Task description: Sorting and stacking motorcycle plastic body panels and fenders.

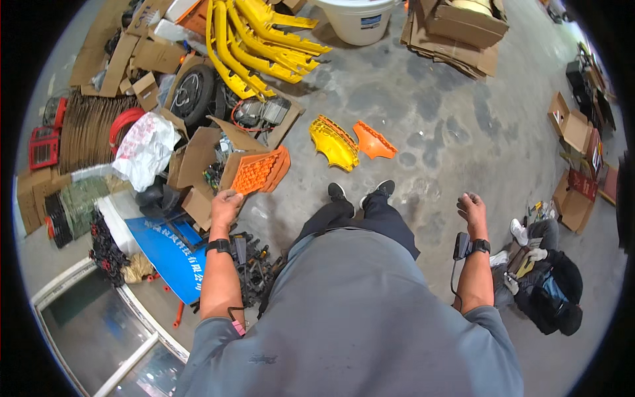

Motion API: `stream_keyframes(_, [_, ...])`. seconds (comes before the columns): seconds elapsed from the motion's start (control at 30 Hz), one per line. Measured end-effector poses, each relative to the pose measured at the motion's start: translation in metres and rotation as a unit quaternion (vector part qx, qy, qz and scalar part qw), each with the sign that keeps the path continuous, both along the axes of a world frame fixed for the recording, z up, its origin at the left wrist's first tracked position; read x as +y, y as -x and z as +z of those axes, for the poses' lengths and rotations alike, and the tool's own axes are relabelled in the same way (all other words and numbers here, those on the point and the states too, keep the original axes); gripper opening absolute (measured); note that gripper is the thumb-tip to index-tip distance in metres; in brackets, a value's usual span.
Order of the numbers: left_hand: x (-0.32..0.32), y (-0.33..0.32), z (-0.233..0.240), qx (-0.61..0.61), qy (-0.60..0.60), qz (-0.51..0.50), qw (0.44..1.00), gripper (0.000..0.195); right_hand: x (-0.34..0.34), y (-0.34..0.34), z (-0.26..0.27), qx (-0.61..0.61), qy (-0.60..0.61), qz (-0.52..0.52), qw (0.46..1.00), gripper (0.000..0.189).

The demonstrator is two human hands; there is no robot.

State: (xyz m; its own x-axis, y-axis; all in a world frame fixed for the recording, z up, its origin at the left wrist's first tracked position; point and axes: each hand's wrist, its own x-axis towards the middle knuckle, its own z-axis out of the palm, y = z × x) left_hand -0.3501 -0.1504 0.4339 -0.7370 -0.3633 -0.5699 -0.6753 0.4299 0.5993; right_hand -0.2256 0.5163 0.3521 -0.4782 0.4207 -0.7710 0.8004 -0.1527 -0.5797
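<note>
My left hand [227, 202], its fingers curled, appears at the lower tip of orange ribbed plastic panels [258, 173]; whether it touches them or is only above them cannot be told. To the right, my right hand [472, 204] is held over the concrete floor, fingers loosely bent and apart, with nothing in it. Beyond my shoes lie yellow plastic panels [333, 144], one against another, and beside them a single orange plastic panel [375, 140]. Both wrists carry black straps, and a small device sits by the right one.
Open cardboard boxes [198, 154], a wheel with a tire [192, 94] and long yellow plastic parts [268, 44] crowd the left. A white tub [358, 22] and flattened cardboard [441, 49] stand ahead. A gloved person [550, 293] sits low at the right. A blue sign [163, 248] lies left.
</note>
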Motion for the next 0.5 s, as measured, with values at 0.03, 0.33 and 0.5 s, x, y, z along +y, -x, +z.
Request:
stream_keyframes(0.03, [-0.003,-0.006,-0.007,-0.014,0.004,0.009,1.0,0.029,-0.004,0.01,0.003,-0.004,-0.004,0.032,0.999,0.053])
stream_keyframes(0.33, [0.011,-0.056,-0.104,-0.056,0.017,-0.03,0.998,0.046,-0.079,0.09,-0.009,0.005,-0.054,0.276,0.96,0.096])
stream_keyframes(0.5, [0.057,-0.079,-0.127,-0.071,0.047,0.007,0.996,0.051,-0.141,0.16,-0.051,-0.006,-0.01,0.473,0.881,0.107])
